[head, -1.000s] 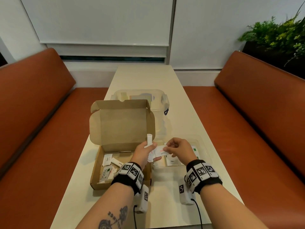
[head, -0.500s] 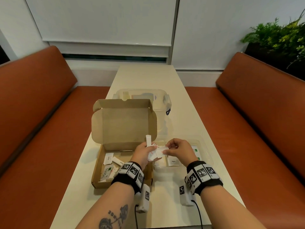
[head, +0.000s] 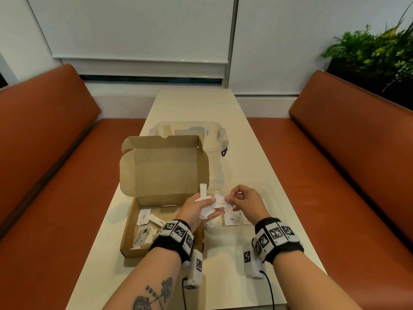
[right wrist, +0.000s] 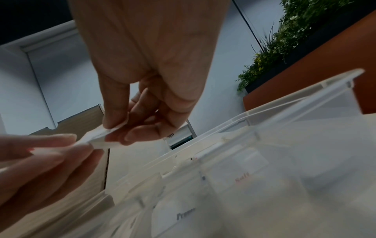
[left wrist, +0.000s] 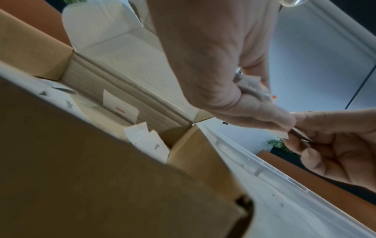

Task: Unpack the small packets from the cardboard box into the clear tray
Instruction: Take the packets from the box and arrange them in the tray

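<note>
The left hand [head: 196, 209] grips a bunch of small white paper packets [head: 206, 210] between the open brown cardboard box [head: 143, 222] and the clear plastic tray [head: 271, 199] – the right hand's [head: 247, 201] fingers [right wrist: 116, 119] pinch one white packet [head: 220, 201] from it, above the cream bench's [head: 196, 108] near end.

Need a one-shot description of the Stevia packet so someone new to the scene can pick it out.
On the long cream table, find the open cardboard box left of the clear tray. The Stevia packet lies in the box's near-left corner. Its green patch and large sideways lettering set it apart from the plain white packets around it.
</note>
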`<state>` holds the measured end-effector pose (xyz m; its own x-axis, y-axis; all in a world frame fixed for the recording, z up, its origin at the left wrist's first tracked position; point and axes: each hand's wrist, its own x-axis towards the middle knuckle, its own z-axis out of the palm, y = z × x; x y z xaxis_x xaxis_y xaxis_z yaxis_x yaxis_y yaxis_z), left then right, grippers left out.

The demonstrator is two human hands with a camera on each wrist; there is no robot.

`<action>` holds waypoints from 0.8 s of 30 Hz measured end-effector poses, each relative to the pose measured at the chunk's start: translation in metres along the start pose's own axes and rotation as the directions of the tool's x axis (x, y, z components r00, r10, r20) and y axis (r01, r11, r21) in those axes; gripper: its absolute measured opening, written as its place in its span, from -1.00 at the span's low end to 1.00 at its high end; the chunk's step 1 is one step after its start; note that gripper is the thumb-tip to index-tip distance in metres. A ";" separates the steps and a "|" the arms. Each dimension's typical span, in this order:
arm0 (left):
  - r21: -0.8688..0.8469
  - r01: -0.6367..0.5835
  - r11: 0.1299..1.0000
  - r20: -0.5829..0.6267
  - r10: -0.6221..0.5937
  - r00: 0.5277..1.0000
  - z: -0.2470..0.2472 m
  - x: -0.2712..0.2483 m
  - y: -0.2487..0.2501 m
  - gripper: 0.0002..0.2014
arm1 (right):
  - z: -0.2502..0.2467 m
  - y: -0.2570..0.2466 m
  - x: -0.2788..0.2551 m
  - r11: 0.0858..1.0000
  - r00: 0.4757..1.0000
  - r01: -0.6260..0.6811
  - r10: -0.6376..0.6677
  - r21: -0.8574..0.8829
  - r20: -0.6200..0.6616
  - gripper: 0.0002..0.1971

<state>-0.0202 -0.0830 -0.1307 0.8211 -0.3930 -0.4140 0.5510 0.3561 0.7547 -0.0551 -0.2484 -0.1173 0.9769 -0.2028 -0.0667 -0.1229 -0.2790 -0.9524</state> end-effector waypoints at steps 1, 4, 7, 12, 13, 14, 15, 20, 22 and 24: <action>-0.006 -0.006 1.000 -0.007 0.006 1.000 0.000 0.001 0.000 -0.85 | 0.000 0.000 0.000 1.000 1.000 -0.004 0.004 -0.001 -0.001 -0.85; 0.007 -0.016 1.000 -0.047 0.016 0.999 -0.002 0.002 -0.001 -0.84 | -0.002 0.000 0.001 1.000 0.999 -0.002 0.001 -0.007 -0.033 -0.85; 0.022 -0.025 0.999 -0.082 0.026 0.996 -0.003 0.004 -0.001 -0.81 | -0.011 0.002 0.001 0.999 0.996 -0.008 0.003 -0.048 -0.093 -0.86; 0.047 -0.030 0.998 -0.078 0.034 0.996 -0.005 0.004 -0.002 -0.79 | -0.042 0.015 0.000 0.933 0.982 -0.094 0.030 -0.346 -0.185 -0.87; 0.055 -0.031 0.998 -0.075 0.036 0.997 -0.006 0.004 -0.004 -0.79 | -0.046 0.019 -0.001 0.907 0.983 -0.114 0.043 -0.405 -0.180 -0.86; 0.063 -0.033 0.997 -0.073 0.037 0.997 -0.006 0.005 -0.005 -0.80 | -0.048 0.022 -0.003 0.881 0.985 -0.129 0.060 -0.454 -0.162 -0.83; 0.072 -0.033 0.997 -0.073 0.038 0.997 -0.006 0.005 -0.006 -0.80 | -0.050 0.025 -0.003 0.859 0.987 -0.141 0.084 -0.492 -0.136 -0.80; 0.108 -0.023 0.994 -0.087 0.032 0.996 -0.008 0.008 -0.010 -0.80 | -0.047 0.035 -0.002 0.765 0.986 -0.165 0.144 -0.622 -0.084 -0.78; 0.121 -0.019 0.992 -0.090 0.030 0.995 -0.010 0.009 -0.011 -0.79 | -0.045 0.037 0.000 0.749 0.985 -0.169 0.151 -0.640 -0.084 -0.78; 0.128 -0.015 0.992 -0.093 0.027 0.995 -0.011 0.010 -0.012 -0.79 | -0.044 0.039 0.001 0.730 0.985 -0.166 0.149 -0.663 -0.082 -0.81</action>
<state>-0.0175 -0.0819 -0.1494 0.8460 -0.3025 -0.4390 0.5150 0.2506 0.8198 -0.0665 -0.3011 -0.1412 0.9300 -0.3187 -0.1833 -0.3675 -0.7922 -0.4872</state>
